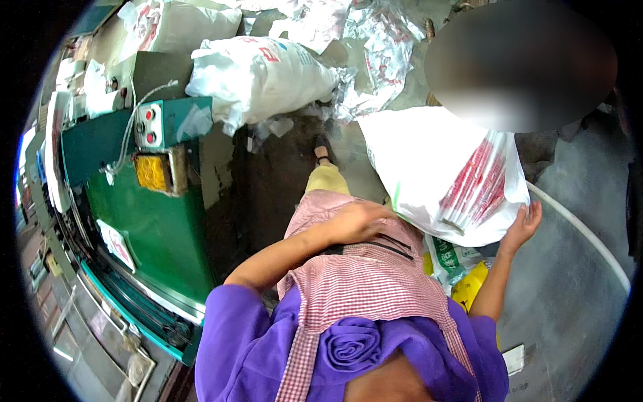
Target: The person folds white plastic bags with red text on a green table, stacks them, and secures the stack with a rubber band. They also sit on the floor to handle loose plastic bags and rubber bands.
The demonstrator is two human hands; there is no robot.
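A large white plastic bag (429,154) lies in front of me to the right. Through its thin side shows a stack of red-and-white printed pieces (474,184). At the bag's near right corner is my right hand (524,224), fingers apart and up against the plastic. My left hand (364,221) is in front of my checked apron (375,281), close to the bag's left edge. Motion smears its fingers, and I cannot make out anything in them.
To the left stands a green machine (151,228) with a button box (149,125). A stuffed white sack (261,77) and loose plastic scraps (378,60) lie ahead. A yellow bag (471,285) sits below the white bag. A pale hose (583,231) curves along the right.
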